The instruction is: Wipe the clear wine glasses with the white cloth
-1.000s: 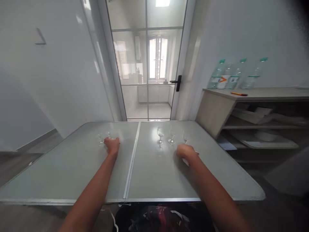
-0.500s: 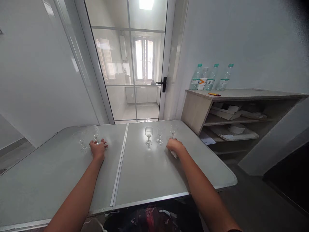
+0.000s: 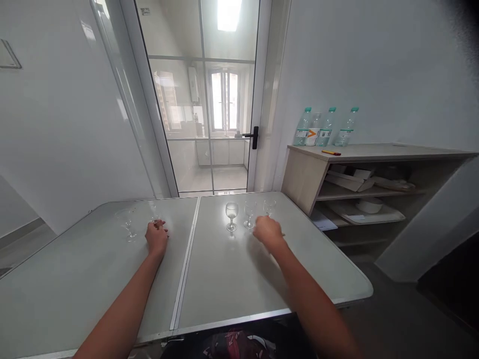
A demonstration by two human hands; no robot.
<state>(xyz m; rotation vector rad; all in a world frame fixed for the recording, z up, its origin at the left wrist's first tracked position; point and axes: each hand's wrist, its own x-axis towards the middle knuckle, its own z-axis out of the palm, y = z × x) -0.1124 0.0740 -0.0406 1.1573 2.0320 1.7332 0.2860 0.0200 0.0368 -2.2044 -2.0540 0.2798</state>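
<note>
My left hand [image 3: 157,238] is at the left of the table, its fingers closed about the lower part of a clear stemmed glass [image 3: 153,209]. Left of it stands another clear, wide-bowled stemmed glass [image 3: 129,227]. My right hand [image 3: 268,232] is a closed fist in front of a stemmed glass [image 3: 269,206], hiding its lower part. What the fist holds is hidden. To its left stand two more upright stemmed glasses, a middle one [image 3: 249,212] and a brighter one [image 3: 231,213].
The pale table [image 3: 220,279] has a metal strip [image 3: 186,259] across it. On the right, a wooden shelf unit [image 3: 303,174] bears plastic bottles [image 3: 326,128] and a red-yellow pen-like thing [image 3: 331,152]. Trays lie inside it. A glass door [image 3: 228,174] stands behind the table.
My right hand has moved slightly toward the middle glass, and the white cloth or tissue under it is out of sight. My left fingers have drawn in. The camera view has tilted up.
</note>
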